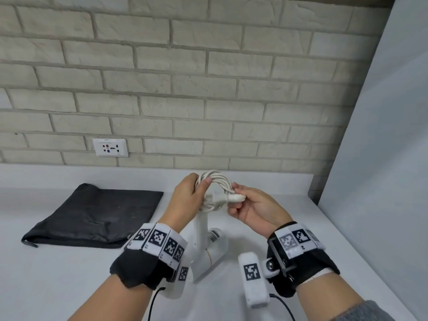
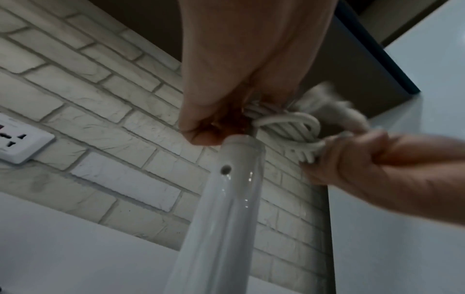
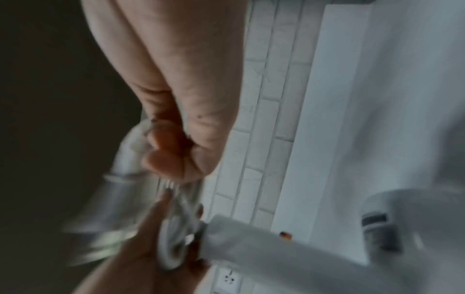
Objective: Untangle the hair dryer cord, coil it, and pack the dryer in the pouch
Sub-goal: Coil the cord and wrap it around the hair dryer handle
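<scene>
counter (image 1: 69, 286): white, filled the lower half of the head view; everything for the job sat on or over it.
pouch (image 1: 99, 216): black, lay flat at centre left, well apart from my hands. Looked empty and untouched, so I judged packing not started.
hair dryer (image 1: 203, 246): white, low in the centre of the frame, handle pointing up toward my hands and the body down between my wrists. I couldn't tell whether the body rested on the counter.
cord (image 1: 216, 181): gathered into several loops just above the handle top, centre of the frame. No loose run or knot showed, so I rated untangling done and coiling nearly done.
left hand (image 1: 187, 198): fingers and thumb curled round the coil, gripping the bundle on its left side.
right hand (image 1: 252, 209): pinched the plug (image 1: 236, 198) at the coil's right side. Right wrist view was too blurred to add anything.
done: untangle; coil mostly formed.
left: tuck or wrap the plug end, open the pouch, slide the dryer and coil in.
risk: my guess was the loops would spring apart if either grip eased before the plug end was secured.
</scene>
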Tool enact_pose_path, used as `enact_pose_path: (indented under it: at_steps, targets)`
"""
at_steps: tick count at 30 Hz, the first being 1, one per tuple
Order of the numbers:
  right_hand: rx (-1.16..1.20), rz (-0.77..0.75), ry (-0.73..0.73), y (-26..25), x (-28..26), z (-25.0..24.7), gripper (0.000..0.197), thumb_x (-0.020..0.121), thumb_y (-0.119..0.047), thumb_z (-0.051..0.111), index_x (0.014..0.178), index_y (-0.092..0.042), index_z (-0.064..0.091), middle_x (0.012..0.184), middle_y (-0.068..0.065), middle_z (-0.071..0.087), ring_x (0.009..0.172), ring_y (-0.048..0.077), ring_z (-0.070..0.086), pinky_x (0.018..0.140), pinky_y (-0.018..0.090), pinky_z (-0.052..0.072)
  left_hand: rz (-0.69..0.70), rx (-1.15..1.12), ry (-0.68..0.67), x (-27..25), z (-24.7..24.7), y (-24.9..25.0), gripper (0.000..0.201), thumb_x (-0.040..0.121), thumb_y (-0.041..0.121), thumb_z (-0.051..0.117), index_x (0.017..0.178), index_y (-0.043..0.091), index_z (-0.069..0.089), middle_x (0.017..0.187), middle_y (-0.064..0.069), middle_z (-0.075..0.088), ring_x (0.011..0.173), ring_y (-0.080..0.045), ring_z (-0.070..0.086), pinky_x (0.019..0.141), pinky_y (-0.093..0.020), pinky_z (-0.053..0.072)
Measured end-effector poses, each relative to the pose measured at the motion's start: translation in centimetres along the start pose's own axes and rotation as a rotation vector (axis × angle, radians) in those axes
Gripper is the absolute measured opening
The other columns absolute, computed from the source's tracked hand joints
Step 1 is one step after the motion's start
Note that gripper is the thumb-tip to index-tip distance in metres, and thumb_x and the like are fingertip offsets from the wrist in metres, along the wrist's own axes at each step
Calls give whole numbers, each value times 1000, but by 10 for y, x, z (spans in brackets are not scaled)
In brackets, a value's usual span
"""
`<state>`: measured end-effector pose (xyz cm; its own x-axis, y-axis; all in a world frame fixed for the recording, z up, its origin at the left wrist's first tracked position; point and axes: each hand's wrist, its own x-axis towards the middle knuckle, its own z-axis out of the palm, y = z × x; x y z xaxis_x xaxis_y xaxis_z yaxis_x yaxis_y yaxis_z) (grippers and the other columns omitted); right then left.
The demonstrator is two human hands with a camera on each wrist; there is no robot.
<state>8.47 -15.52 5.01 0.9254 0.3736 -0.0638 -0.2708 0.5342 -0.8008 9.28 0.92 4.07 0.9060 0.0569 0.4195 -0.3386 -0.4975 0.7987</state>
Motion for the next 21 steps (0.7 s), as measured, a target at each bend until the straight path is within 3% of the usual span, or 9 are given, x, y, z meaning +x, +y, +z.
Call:
enact_pose_path:
  at_steps: [2, 6, 8, 10, 13, 16, 21]
  targets:
    - [-158, -18, -3, 3, -3, -1, 17, 92, -2, 41, 83, -11, 52, 54, -2, 54, 48, 10, 52, 48, 21, 46, -97, -107, -62, 2, -2, 4, 30, 92, 34, 48, 79, 7, 49, 75, -7, 60, 65, -20, 55, 55, -22, 40]
    - [-566, -242, 76, 27, -7, 4, 15, 87, -6, 56, 79, -12, 46, 51, -8, 49, 42, 7, 38, 39, 18, 32, -344, -639, -55, 5, 3, 13, 12, 93, 20, 50, 93, 8, 47, 67, -2, 53, 51, -8, 59, 50, -21, 45]
    - [-624, -320, 100, 39, -8, 3, 16, 86, -4, 59, 78, -11, 46, 52, -7, 50, 37, 8, 39, 38, 18, 35, -441, -906, -60, 6, 2, 14, 8, 94, 11, 47, 99, 6, 46, 67, -6, 51, 45, -6, 59, 45, -19, 50]
    - [-636, -332, 92, 45, -10, 0, 16, 86, -2, 58, 80, -11, 45, 58, -1, 49, 36, 9, 41, 39, 18, 38, -498, -1118, -113, 6, -2, 15, 6, 94, 9, 45, 91, 5, 49, 69, -10, 53, 47, -10, 63, 49, -19, 54]
    - [-645, -306, 50, 49, -10, -2, 17, 86, -2, 56, 80, -12, 45, 61, 2, 50, 36, 11, 43, 40, 21, 38, -502, -1201, -137, 3, -1, 11, 15, 93, 12, 47, 79, 8, 50, 65, -6, 57, 49, -9, 63, 54, -20, 55]
    - [-655, -301, 60, 48, -6, 1, 14, 88, -4, 55, 83, -12, 45, 61, 1, 51, 38, 11, 45, 42, 20, 39, -495, -1188, -38, 0, 4, 3, 11, 93, 15, 47, 83, 12, 50, 57, 0, 55, 41, -5, 52, 41, -17, 46]
    - [-294, -260, 125, 36, 2, 8, 15, 89, 1, 51, 82, -11, 46, 67, 6, 52, 45, 10, 50, 44, 20, 47, -388, -1049, 87, -2, 8, 9, 14, 93, 28, 48, 88, 14, 49, 45, 8, 40, 33, -2, 33, 34, -14, 33]
